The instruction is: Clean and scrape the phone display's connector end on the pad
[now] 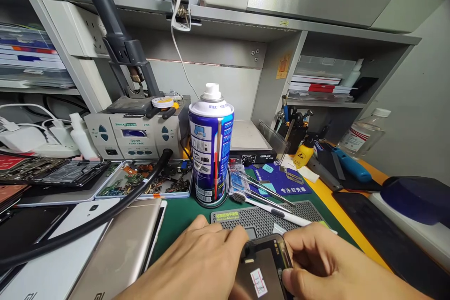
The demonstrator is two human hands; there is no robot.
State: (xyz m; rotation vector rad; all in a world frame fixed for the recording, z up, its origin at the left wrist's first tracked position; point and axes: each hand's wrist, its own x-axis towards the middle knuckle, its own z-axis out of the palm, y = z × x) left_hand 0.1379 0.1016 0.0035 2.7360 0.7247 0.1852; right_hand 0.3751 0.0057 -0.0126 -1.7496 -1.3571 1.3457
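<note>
Low in the view, my right hand (pixel 323 258) grips the right edge of a dark phone screen panel (pixel 267 267), thumb on its face and fingers behind. The panel shows its back, with a small white label and a flex connector near the top. My left hand (pixel 207 258) lies along the panel's left side, its fingers bent toward the top left corner; its fingertips are mostly hidden. Behind the panel is a grey perforated mat (pixel 298 213). A brush with a white handle (pixel 281 212) lies across that mat.
A tall blue spray can (pixel 211 150) stands behind my left hand. A thick black hose (pixel 116 211) crosses several phones on the left, running from a grey hot air station (pixel 133 138). Tweezers (pixel 263 187) lie right of the can. A clear bottle (pixel 365 133) stands back right.
</note>
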